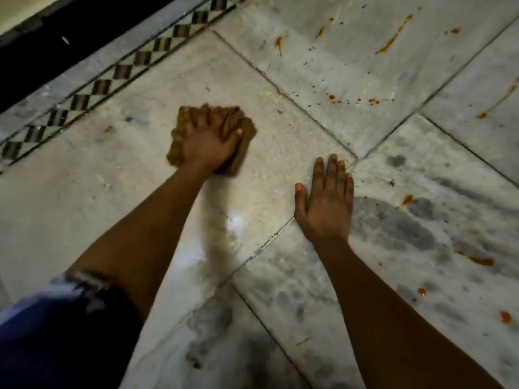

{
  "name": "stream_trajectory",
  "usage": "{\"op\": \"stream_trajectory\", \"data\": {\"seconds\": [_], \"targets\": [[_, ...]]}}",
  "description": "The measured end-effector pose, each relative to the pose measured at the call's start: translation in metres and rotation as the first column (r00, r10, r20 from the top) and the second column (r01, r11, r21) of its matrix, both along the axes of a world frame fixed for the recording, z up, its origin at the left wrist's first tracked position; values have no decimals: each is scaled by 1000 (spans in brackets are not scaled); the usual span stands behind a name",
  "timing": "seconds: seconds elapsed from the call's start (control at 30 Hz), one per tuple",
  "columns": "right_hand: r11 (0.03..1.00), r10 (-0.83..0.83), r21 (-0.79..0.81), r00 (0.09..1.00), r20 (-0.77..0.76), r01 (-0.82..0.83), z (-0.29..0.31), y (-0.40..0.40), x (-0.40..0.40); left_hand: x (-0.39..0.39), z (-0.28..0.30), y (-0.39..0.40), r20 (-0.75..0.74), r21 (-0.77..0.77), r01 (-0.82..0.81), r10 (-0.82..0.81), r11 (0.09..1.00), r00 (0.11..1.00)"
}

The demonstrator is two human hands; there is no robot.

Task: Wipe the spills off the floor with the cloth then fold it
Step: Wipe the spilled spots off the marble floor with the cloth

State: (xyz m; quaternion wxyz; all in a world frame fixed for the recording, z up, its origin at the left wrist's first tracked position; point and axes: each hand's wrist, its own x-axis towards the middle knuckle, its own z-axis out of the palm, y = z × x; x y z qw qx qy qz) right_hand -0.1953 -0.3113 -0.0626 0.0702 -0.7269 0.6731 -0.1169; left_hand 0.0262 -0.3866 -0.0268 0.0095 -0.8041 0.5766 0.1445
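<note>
Hands noted: left hand (209,141) bunched on the brown cloth (179,153) against the floor (84,192), right hand (325,204) spread flat as a brace; firm overlapping strokes are best carried toward the orange spills (351,101) beyond the right fingertips.

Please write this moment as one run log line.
left hand: presses cloth on floor | right hand: flat on floor | orange spills: remain
</note>
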Motion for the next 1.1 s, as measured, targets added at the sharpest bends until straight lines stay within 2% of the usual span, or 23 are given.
{"op": "stream_trajectory", "data": {"seconds": [0.07,0.13,0.27,0.33,0.43,0.53,0.6,0.63,0.7,0.77,0.87,0.93,1.0,1.1], "targets": [[1000,0,31,999,33,-1,-2,0,1,-29,3,-31,-27,64,61,-59,996,998],[999,6,43,994,113,-11,-2,2,-1,-63,5,-37,-33,120,209,-207,971,978],[997,-52,78,918,393,23,6,-4,-10,-105,5,4,-40,167,521,-523,837,852],[994,-53,112,909,414,7,13,0,-15,-99,2,42,-21,147,598,-602,788,798],[987,-18,155,922,386,-45,22,12,-23,-73,0,88,54,55,614,-617,787,785],[985,4,155,922,387,-70,36,29,-36,-49,11,108,-63,41,498,-495,866,867],[982,50,153,935,351,-110,47,42,-44,-41,22,112,-236,-11,337,-330,941,914],[977,90,156,943,321,-147,51,47,-47,-39,28,114,-379,-56,220,-224,974,898],[965,178,140,945,275,-222,63,55,-53,-43,48,119,-670,-109,-26,-54,994,741],[965,211,98,940,267,-244,76,56,-60,-52,72,121,-842,-92,-169,14,981,540],[971,211,58,942,262,-234,90,58,-70,-68,108,120,-938,-89,-299,22,950,347],[969,225,41,938,264,-244,97,58,-76,-72,131,117,-954,-87,-352,24,932,299],[967,234,33,936,265,-251,101,53,-81,-71,147,112,-949,-98,-361,22,927,315],[967,231,37,932,279,-251,109,43,-91,-73,167,109,-920,-111,-389,54,914,389]]}}
